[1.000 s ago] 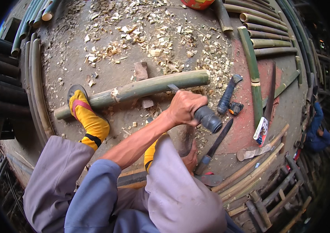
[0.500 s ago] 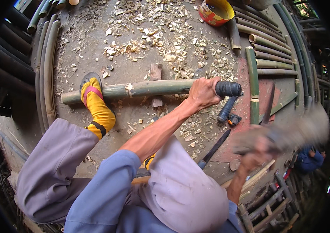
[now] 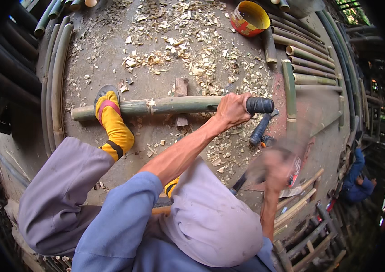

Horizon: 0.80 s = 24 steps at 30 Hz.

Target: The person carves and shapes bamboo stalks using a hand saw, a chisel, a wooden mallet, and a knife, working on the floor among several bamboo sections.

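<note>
A greenish bamboo pole (image 3: 179, 104) lies crosswise before me over a small wood block (image 3: 181, 87). My foot in a yellow sock and sandal (image 3: 113, 120) presses on its left part. My left hand (image 3: 232, 110) is closed at the pole's right end, around a tool with a thick black-wrapped handle (image 3: 260, 105); its working end is hidden. To the right, my right hand (image 3: 275, 170) is closed on a wooden club (image 3: 288, 153), both smeared by motion. Beneath the left hand lies another black-wrapped tool (image 3: 259, 130) beside an orange and black object (image 3: 268, 141).
Pale wood chips (image 3: 197, 70) litter the ground. A red and yellow bucket (image 3: 250, 19) stands at the far right, near a row of bamboo poles (image 3: 310, 63). More poles (image 3: 61, 81) lie at left. A long blade's handle (image 3: 237, 185) shows near my knee. Another person (image 3: 355, 181) is at far right.
My right hand and the club have swung in from the far right toward the middle. The left hand keeps its grip on the black-wrapped handle. The view has shifted slightly.
</note>
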Each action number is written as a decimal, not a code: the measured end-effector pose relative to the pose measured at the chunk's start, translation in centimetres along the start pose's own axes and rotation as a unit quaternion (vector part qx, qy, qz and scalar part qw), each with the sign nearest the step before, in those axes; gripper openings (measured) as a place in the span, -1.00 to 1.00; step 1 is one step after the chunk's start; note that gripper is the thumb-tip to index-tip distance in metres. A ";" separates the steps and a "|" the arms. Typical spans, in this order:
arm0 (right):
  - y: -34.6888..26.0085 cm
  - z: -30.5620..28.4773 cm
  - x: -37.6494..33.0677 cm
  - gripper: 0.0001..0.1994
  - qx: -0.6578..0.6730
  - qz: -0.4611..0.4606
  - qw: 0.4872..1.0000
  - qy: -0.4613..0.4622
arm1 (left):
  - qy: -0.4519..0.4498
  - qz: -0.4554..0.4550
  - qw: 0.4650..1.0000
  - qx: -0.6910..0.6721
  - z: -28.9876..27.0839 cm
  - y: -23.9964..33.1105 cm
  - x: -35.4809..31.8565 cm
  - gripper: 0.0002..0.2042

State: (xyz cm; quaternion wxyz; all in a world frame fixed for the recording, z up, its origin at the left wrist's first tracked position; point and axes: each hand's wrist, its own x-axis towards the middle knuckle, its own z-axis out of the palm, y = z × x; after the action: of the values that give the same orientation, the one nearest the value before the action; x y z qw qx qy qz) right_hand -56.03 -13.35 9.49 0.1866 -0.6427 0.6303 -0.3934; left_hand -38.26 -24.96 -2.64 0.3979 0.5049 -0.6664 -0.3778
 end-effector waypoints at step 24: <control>4.9 13.3 -20.5 0.01 -0.233 0.228 0.941 -0.092 | 0.115 0.005 0.958 -0.264 -7.2 -3.0 -4.1 -0.76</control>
State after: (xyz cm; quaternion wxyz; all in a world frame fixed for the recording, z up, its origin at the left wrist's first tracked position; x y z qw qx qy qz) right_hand -47.28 2.16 -7.95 0.1736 -0.5410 0.8139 -0.1219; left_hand -29.90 -22.28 -3.16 0.5927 0.4183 -0.4953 -0.4780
